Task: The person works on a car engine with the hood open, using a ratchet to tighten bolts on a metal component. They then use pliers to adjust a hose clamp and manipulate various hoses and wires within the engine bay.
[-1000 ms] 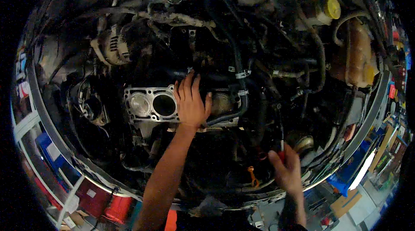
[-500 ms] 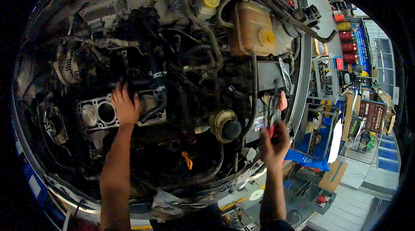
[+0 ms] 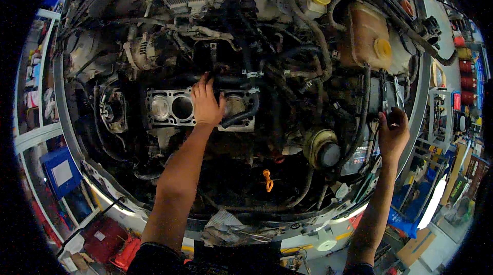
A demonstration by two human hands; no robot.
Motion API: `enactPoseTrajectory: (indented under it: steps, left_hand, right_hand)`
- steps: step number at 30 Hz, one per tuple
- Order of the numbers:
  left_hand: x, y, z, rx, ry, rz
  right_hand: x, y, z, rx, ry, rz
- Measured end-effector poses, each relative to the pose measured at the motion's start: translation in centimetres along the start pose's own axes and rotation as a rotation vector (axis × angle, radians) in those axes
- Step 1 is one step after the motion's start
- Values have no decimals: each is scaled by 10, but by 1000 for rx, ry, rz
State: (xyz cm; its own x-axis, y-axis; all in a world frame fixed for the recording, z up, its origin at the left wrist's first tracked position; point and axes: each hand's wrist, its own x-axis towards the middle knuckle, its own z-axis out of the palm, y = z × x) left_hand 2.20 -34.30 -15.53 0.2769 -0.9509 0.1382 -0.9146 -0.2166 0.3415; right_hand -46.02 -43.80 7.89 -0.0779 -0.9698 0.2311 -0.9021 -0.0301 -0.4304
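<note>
My left hand (image 3: 207, 105) lies with fingers spread on the engine block (image 3: 165, 91), covering part of its flat top. Two round cylinder bores show to the left of it, one of them a dark cylinder bore (image 3: 182, 108). A black hose (image 3: 241, 117) curves over the block's right end. At the right side, my right hand (image 3: 394, 135) has its fingers curled, with thumb and fingertips at the lower end of a slim metal tool (image 3: 384, 92). The tool lies over the battery (image 3: 362, 144) area; its exact kind is unclear. A silver tool (image 3: 399, 92) lies beside it.
A brown coolant tank (image 3: 367, 36) and a yellow-capped reservoir (image 3: 319, 0) stand at the back right. A round black-capped part (image 3: 322, 150) sits right of centre. An orange dipstick handle (image 3: 267, 180) sticks up near the front. A crumpled rag (image 3: 226, 223) lies on the front edge.
The view has shifted left, so the engine bay appears farther right. My right hand has moved forward to the slim tool and curled its fingers. My left hand stays on the engine block.
</note>
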Motion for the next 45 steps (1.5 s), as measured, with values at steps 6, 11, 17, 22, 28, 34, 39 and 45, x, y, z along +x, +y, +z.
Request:
enactPoseTrajectory:
  steps: [6, 11, 17, 22, 28, 34, 39, 45]
  left_hand:
    - [1, 0, 0, -22, 10, 26]
    - [1, 2, 2, -1, -7, 18]
    - [0, -3, 0, -10, -37, 0]
    - [7, -6, -1, -40, -32, 11]
    - [0, -13, 6, -17, -47, -34]
    - [3, -4, -2, -44, 11, 9]
    - [-3, -14, -1, -39, -48, -22]
    - [3, -6, -1, -65, -15, 7]
  right_hand:
    - [-5, 2, 6, 70, -17, 31]
    - [-13, 11, 10, 77, -7, 24]
    - [-71, -105, 42, 297, 173, -7]
    - [-108, -193, 196, 552, -352, 400]
    - [-118, -185, 318, 458, -455, 390]
    - [-109, -162, 349, 582, -487, 515]
    - [-79, -201, 322, 1006, -254, 1030]
    - [-89, -184, 360, 881, -152, 893]
